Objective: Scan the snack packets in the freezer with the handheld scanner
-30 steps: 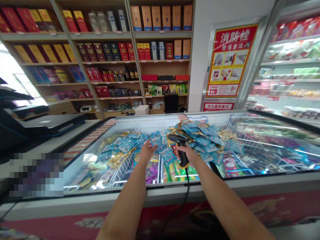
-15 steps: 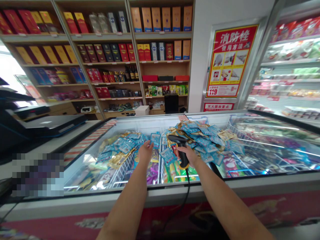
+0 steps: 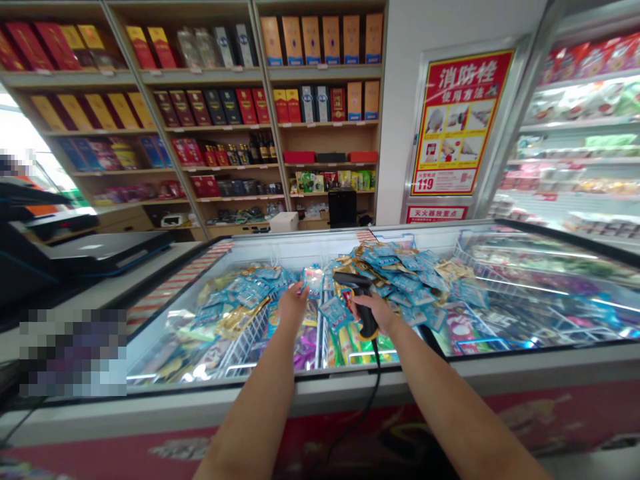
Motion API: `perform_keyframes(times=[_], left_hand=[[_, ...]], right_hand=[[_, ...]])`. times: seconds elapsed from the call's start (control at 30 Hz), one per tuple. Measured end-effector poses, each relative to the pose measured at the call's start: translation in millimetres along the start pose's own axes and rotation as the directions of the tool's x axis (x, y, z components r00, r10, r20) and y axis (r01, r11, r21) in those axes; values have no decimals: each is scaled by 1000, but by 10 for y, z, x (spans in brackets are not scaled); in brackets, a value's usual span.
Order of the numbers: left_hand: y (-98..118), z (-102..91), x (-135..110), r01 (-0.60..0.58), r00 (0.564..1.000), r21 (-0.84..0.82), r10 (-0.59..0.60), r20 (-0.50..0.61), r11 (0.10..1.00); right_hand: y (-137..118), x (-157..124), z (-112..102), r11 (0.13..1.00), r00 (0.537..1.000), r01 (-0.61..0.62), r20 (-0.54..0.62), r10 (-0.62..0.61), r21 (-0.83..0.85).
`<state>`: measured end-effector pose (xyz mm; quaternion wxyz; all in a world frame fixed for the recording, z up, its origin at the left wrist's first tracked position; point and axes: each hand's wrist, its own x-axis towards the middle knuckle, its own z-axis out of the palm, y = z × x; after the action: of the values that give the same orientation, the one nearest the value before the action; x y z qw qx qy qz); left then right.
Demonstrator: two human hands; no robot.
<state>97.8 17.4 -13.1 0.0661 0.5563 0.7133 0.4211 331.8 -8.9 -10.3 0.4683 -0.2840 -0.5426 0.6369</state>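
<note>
My left hand [image 3: 292,307] holds up a small blue packet [image 3: 313,280] by its lower edge, above the glass lid of the chest freezer [image 3: 350,390]. My right hand [image 3: 376,312] grips the handle of a black barcode scanner [image 3: 357,293] with a yellow band; its head points left at the packet, which shows a reddish glow. The scanner's black cable [image 3: 367,393] hangs down over the freezer's front. A heap of blue and gold packets [image 3: 405,277] lies on the lid right of the scanner, and another pile [image 3: 240,297] lies to the left.
Shelves of boxed goods [image 3: 215,107] fill the back wall. A red fire-hydrant poster [image 3: 460,120] hangs at the right, beside an open refrigerated case [image 3: 580,133]. A counter with a dark till [image 3: 100,250] stands at the left. Inside the freezer are wire baskets of frozen goods.
My left hand has lifted one blue packet off the pile and brought it in front of the scanner head. The right hand and scanner have hardly moved.
</note>
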Motion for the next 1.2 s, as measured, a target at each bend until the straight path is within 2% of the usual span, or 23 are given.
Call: perform_keyframes(times=[0.37, 0.43, 0.53, 0.63, 0.73, 1.0, 1.2], left_hand=[[16, -5, 14, 30, 1000, -33, -30, 4, 999], [21, -9, 20, 68, 997, -99, -70, -15, 993], [22, -31, 22, 180, 978, -291, -203, -49, 940], [1, -64, 32, 238, 932, -503, -342, -123, 831], [-45, -94, 70, 177, 880, -641, -412, -237, 747], [-109, -190, 176, 34, 695, -770, -569, -441, 638], [-136, -304, 193, 31, 565, -833, -697, -441, 553]], right_hand=[[-38, -7, 27, 1000, 1000, -3, -16, 3, 21], [-35, -7, 25, 1000, 999, -16, -28, 17, 20], [-26, -5, 20, 1000, 999, -18, -31, 18, 22], [-27, -7, 20, 1000, 1000, -11, -23, 11, 21], [-31, -7, 25, 1000, 999, -19, -25, 20, 19], [4, 5, 6, 999, 1000, -13, -22, 13, 41], [-27, -11, 13, 1000, 999, -21, -40, 21, 19]])
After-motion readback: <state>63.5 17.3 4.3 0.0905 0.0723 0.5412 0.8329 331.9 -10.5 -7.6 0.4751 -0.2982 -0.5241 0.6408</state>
